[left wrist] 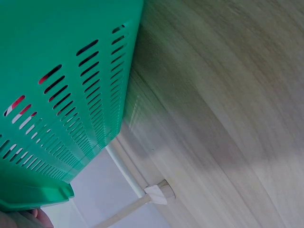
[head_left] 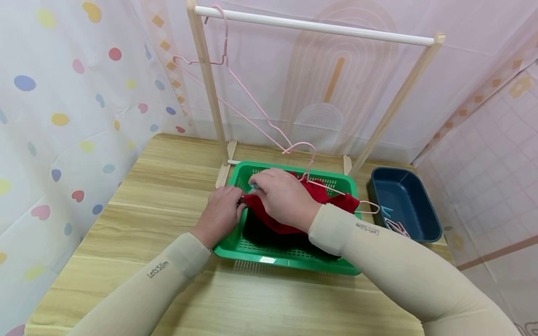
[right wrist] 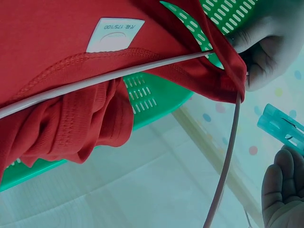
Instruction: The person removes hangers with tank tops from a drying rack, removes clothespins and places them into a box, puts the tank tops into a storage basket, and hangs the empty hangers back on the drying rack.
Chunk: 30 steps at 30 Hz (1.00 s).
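Note:
My left hand point(head_left: 220, 210) pinches the shoulder strap of a red tank top point(head_left: 269, 217) around one end of a pink hanger point(head_left: 311, 163), at the basket's left side. A white size label point(right wrist: 115, 34) shows inside the neckline. In my right hand point(head_left: 281, 196) is a light blue clothespin point(right wrist: 282, 126), held between thumb and fingers close to that strap. The tank top lies partly over dark cloth point(head_left: 273, 238) inside a green basket point(head_left: 269, 261). In the left wrist view, mostly the basket's slotted outer wall point(left wrist: 80, 95) shows, with the left hand barely visible.
A wooden rack with a white bar point(head_left: 315, 27) stands behind the basket. Another pink hanger point(head_left: 252, 98) hangs from the bar's left end. To the right sits a dark blue bin point(head_left: 409, 200) with several clothespins point(head_left: 395, 226). All stand on a wood-grain table point(head_left: 138, 210).

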### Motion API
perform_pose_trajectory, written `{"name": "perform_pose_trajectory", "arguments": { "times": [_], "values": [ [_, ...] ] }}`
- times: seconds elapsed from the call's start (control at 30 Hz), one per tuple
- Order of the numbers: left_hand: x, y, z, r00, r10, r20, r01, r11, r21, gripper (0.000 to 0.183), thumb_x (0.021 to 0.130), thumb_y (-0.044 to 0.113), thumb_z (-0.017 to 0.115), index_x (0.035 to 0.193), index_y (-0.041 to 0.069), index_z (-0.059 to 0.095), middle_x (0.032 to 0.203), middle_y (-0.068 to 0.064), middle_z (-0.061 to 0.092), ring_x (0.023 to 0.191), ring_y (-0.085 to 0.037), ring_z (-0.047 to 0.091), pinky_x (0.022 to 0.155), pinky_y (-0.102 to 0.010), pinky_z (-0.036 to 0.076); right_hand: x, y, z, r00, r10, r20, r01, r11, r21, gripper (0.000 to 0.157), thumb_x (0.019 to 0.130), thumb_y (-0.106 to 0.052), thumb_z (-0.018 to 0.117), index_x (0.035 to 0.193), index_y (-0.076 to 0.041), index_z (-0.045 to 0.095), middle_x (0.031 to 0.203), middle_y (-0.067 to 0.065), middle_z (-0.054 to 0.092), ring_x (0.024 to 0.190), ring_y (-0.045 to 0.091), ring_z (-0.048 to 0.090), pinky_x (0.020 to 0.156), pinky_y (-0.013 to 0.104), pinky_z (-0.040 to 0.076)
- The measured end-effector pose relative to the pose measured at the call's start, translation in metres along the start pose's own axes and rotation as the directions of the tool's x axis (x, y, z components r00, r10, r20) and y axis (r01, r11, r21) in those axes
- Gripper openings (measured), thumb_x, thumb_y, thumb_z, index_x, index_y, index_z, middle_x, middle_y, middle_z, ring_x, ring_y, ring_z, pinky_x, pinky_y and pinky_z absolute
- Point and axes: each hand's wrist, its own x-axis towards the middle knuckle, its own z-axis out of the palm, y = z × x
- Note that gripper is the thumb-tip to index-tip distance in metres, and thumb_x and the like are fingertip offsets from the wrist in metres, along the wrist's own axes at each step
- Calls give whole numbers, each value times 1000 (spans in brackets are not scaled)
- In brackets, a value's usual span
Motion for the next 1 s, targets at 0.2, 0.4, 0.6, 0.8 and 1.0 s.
{"name": "perform_pose_trajectory", "arguments": {
  "times": [0.2,0.4,0.6,0.8,1.0],
  "values": [
    [0,0,-1,1000,-14,21,14,1000,-2,10,101,16,70,97,10,63,91,-7,66,85,-26,55,82,-45,46,-6,4,-3,999,-5,-36,5,1000,9,27,96,-15,78,120,-6,70,117,5,74,114,23,68,106,38,54],
    [1,-1,0,999,-26,36,26,1000,0,10,101,18,70,99,10,64,93,-7,67,87,-26,55,84,-46,46,-12,9,-5,998,-5,-57,6,1000,11,24,99,-14,74,121,-7,69,116,5,73,113,23,68,105,38,54],
    [1,0,-1,999,-25,39,25,1000,-5,11,102,19,70,101,10,65,95,-7,68,88,-26,55,85,-46,46,-18,12,-9,998,14,-61,-12,999,30,29,99,-16,74,125,-5,67,120,7,72,116,25,66,106,40,54],
    [0,1,-1,999,-18,33,18,1000,-4,11,102,19,70,101,9,65,95,-8,68,88,-26,55,84,-45,45,-25,17,-10,994,29,-104,-25,999,36,30,98,-19,73,125,-5,67,121,7,72,116,25,66,105,42,55],
    [1,2,-2,999,-16,28,16,1000,-4,10,101,18,70,102,8,66,95,-8,69,88,-26,55,83,-44,45,-32,22,-12,986,15,-165,-6,999,53,24,95,-14,73,117,-4,68,108,6,71,95,20,64,83,33,58]
  ]
}}
